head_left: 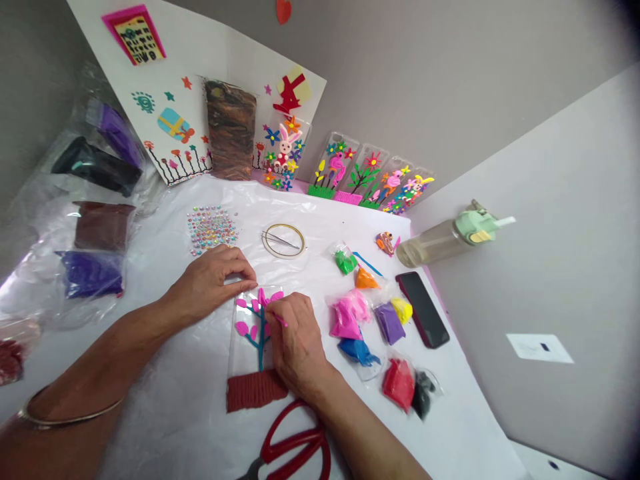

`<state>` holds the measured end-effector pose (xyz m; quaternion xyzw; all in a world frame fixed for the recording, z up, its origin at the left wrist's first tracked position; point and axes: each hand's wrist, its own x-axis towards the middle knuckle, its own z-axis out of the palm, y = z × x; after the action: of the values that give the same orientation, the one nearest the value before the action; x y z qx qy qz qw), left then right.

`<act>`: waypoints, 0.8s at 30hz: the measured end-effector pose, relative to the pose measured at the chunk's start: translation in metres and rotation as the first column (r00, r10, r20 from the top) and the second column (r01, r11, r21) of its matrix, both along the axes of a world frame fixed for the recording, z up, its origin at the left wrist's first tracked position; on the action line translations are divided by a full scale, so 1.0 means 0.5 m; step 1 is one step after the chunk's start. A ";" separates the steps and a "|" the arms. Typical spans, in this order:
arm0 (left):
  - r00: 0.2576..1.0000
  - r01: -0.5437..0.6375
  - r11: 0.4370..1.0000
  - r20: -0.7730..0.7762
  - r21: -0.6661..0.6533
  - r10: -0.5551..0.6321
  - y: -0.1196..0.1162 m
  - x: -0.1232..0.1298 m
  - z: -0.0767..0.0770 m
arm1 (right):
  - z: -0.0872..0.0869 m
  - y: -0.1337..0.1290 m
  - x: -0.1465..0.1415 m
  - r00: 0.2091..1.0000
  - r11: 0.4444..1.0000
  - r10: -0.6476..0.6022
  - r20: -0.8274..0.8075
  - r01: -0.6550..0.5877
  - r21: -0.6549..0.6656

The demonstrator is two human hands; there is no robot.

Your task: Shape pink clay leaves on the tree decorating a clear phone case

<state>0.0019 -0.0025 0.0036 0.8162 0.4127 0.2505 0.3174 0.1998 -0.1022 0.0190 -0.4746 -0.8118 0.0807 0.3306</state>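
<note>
A transparent phone case (245,351) lies flat on the white plastic sheet, decorated with a teal clay branch (261,340) and pink clay leaves (241,328). A ribbed brown clay strip (254,391) forms its lower end. My left hand (213,283) grips the case's top edge with its fingertips. My right hand (295,340) sits over the case's right side, pinching a thin pink clay piece (281,322) near the branch. That hand hides part of the branch and case. Red-handled scissors (295,443) lie just below my right wrist.
Bagged clay in several colours (360,320) lies to the right, near a black phone (423,310) and a water bottle (440,240). Tweezers (281,240) and a rhinestone sheet (213,230) lie ahead. Decorated cases (370,173) stand at the back; bagged dark materials (90,253) lie left.
</note>
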 end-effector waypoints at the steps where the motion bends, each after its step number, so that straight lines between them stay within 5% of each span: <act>1: 1.000 -0.001 1.000 0.000 0.001 0.001 0.000 0.000 0.000 | -0.001 0.000 0.000 1.000 1.000 0.008 0.003 -0.008 -0.002; 11: 1.000 -0.002 1.000 0.012 0.009 0.002 0.000 0.000 0.001 | 0.004 0.000 0.001 0.996 0.999 -0.051 -0.079 0.049 -0.021; 24: 1.000 -0.007 0.999 0.014 0.041 0.007 0.000 0.002 -0.003 | -0.017 0.009 0.006 1.000 0.999 -0.014 0.010 0.015 -0.039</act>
<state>0.0030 -0.0024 0.0020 0.8193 0.4081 0.2656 0.3027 0.2028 -0.0978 0.0104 -0.4872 -0.8082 0.0917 0.3179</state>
